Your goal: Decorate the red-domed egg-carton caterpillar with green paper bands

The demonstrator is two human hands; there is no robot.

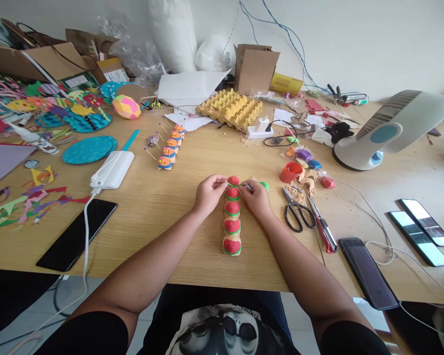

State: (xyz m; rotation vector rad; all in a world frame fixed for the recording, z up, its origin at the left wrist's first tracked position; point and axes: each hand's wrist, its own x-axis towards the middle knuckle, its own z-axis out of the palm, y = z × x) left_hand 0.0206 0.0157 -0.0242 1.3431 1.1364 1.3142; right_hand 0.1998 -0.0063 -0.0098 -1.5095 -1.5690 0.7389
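An egg-carton strip [232,227] lies lengthwise in front of me, its several cups coated red on top with green bands around their lower edges. At its far end, my left hand [209,195] pinches the side of the last cup near the green band. From the other side my right hand [259,198] reaches in, fingers closed on a thin blue stick [248,186] whose tip points toward that same cup. Bright green clay [264,186] shows partly behind my right hand. Farther left stands a finished-looking orange and blue egg-carton strip [170,148] with thin sticks poking out.
To the right lie scissors [299,209], a utility knife [322,224], a red cup [291,171] and bagged clay [327,182]. A lamp-like white device [381,130] stands beyond. Phones [369,272] and a white power bank [113,170] flank me. Yellow egg trays [229,109] sit behind.
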